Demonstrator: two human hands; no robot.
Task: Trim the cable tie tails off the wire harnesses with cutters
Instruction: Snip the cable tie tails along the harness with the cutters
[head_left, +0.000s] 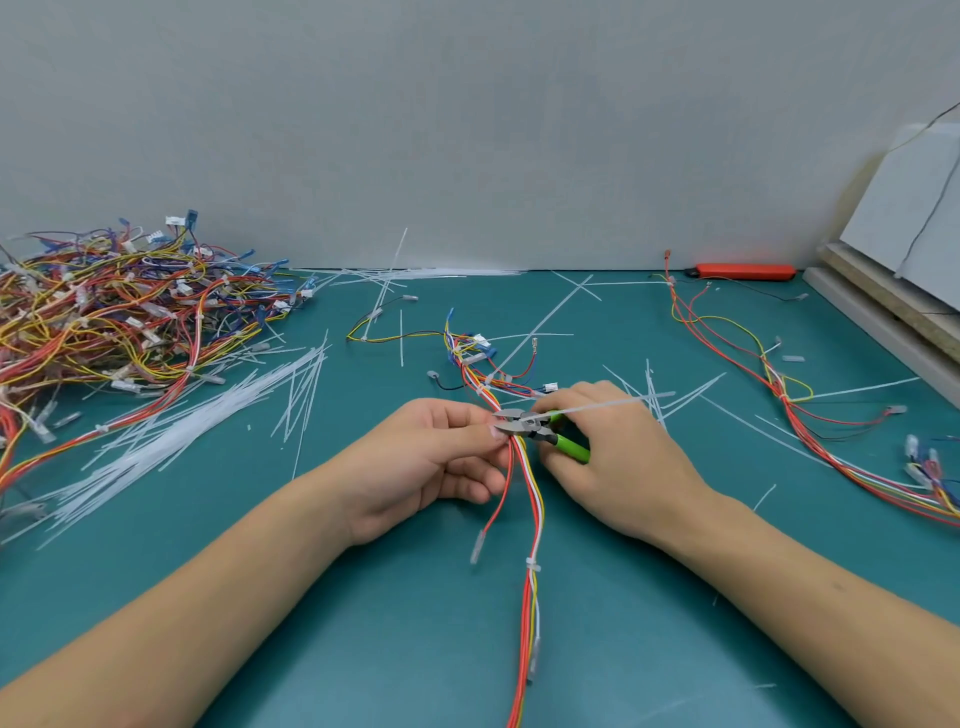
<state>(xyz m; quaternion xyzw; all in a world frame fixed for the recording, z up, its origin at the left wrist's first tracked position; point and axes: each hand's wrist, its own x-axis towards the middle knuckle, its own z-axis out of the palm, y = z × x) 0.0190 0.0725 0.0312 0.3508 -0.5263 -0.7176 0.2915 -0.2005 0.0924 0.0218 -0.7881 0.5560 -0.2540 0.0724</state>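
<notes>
A wire harness of red, yellow and white wires runs from the table's middle toward me. My left hand pinches it just below a cable tie. My right hand grips green-handled cutters, whose metal jaws sit at the harness beside my left fingertips. The tie's long white tail sticks out to the right over my right hand. A second tie lower on the harness shows no tail.
A big tangled pile of harnesses fills the far left, with a sheaf of white tie tails in front of it. Another harness lies at the right. An orange utility knife lies by the wall. Boards lean at far right.
</notes>
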